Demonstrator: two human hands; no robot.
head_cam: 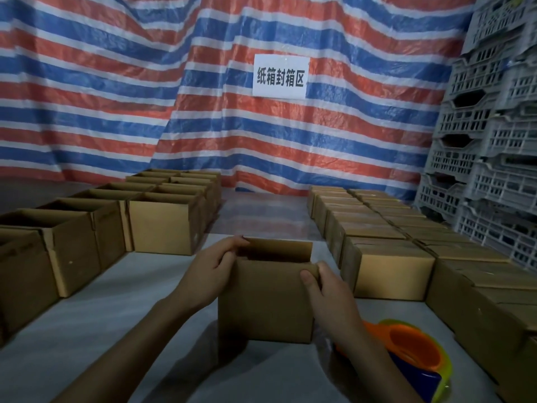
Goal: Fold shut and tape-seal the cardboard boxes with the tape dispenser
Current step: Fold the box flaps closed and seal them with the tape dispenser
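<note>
Fingers of the left hand curl over the top left edge of the box, near its far corner. The right hand grips the top right corner, thumb pressed on the front face and the other fingers wrapped round the side. The box stands upright on the desk between the two hands, its top open and its far flap standing up. Just beside the right wrist, at the near right, lies the tape dispenser, orange, green and blue. A row of open boxes runs along the left of the desk, and closed boxes are packed in rows along the right. Behind hangs a striped tarp with a white sign, and grey crates are stacked at the far right.
</note>
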